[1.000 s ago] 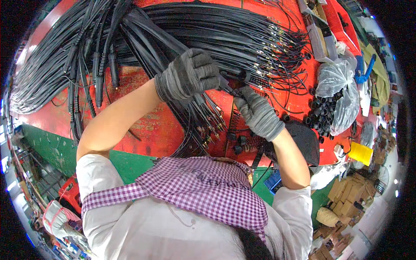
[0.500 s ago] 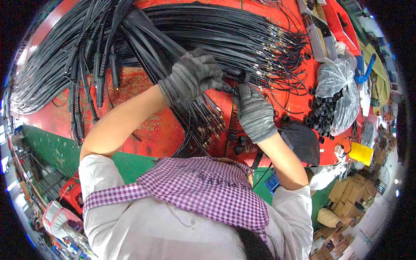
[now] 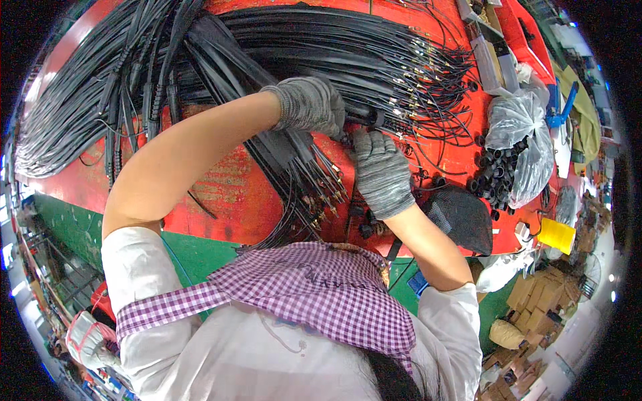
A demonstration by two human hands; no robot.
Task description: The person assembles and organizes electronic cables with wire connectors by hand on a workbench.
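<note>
Grey-gloved, my left hand (image 3: 310,107) is closed above a bundle of black cables (image 3: 231,70) that slants down toward me. My right hand (image 3: 382,172), in a matching glove, is closed just right of it. The fingertips of both hands meet around a small dark piece, mostly hidden by the gloves. Beyond them a thick layer of black cables (image 3: 314,43) runs across the table, its thin leads and metal terminals (image 3: 424,73) fanned out at the right. More bare leads with metal tips (image 3: 328,184) lie below my left hand.
The red table (image 3: 221,177) has worn patches. At right lie black short tubes (image 3: 496,175), a clear plastic bag (image 3: 518,123), a black mesh pouch (image 3: 461,217) and a yellow block (image 3: 557,236). Red and grey bins (image 3: 525,33) stand at the far right. Thick cable ends hang at left.
My left hand has rolled over and shifted slightly right, its elbow swinging outward to the left. My right hand has moved slightly left. The fingertips are now closer together.
</note>
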